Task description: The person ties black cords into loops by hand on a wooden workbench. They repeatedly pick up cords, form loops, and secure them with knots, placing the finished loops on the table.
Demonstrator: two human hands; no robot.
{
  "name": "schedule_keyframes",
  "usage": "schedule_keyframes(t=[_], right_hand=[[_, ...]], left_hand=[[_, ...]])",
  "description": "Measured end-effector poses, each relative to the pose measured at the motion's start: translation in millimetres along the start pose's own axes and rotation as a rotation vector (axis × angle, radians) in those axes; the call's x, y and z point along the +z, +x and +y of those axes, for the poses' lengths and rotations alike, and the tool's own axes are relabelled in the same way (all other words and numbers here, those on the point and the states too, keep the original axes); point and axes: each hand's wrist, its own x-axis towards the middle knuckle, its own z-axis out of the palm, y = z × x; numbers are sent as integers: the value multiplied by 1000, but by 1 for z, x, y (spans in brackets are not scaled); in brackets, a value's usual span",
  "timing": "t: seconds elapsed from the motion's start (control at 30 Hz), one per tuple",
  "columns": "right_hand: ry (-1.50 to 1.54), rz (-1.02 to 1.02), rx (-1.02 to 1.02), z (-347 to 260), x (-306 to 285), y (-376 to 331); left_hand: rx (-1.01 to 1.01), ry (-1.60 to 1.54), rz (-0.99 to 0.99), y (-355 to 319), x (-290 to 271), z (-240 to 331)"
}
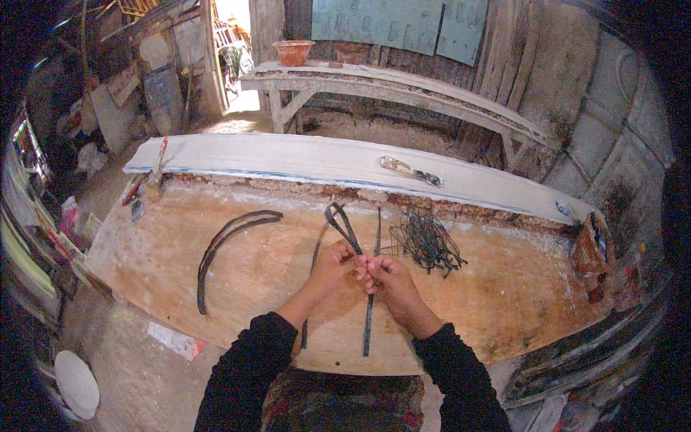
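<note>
Over the middle of the wooden work table (266, 288), my left hand (335, 268) and my right hand (394, 282) meet with fingertips pinched together. Both grip a narrow black strip (349, 234), whose looped end points away from me. One more black strip (378, 227) passes behind my right fingers and ends near the front edge. A thin black strip (304, 335) shows beside my left wrist. Further left lie curved black strips (206, 266), side by side. A tangled bunch of thin black ties (430, 245) sits right of my hands.
A raised white board (288, 160) runs along the table's far side, with a clear-and-dark tool-like object (410, 171) on it. A brown bag (592, 248) stands at the right end. Behind is a long bench (403, 86) bearing a reddish-brown basin (294, 52).
</note>
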Motion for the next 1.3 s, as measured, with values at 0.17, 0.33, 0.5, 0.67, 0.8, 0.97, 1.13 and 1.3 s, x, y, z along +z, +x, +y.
schedule_keyframes(t=[0.17,0.33,0.5,0.67,0.8,0.97,1.13,1.3], right_hand=[[164,-46,25,-5,3,-3],[216,31,-108,5,0,3],[-113,180,-313,9,2,-1],[-913,213,-940,3,-2,-9],[-1040,44,-1054,-13,8,-18],[-747,-48,-818,-10,10,-19],[-943,99,-908,-12,5,-18],[-827,214,-825,-2,0,-12]], left_hand=[[68,15,-18,3,-5,-8],[55,41,-57,1,-1,-4],[1,0,-42,0,1,-2],[-162,-215,-93,0,-1,-3],[-194,-294,-125,-3,-5,-2],[-253,-236,-141,-5,-10,5],[-144,-159,-135,-4,-2,17],[105,96,-124,-6,4,18]])
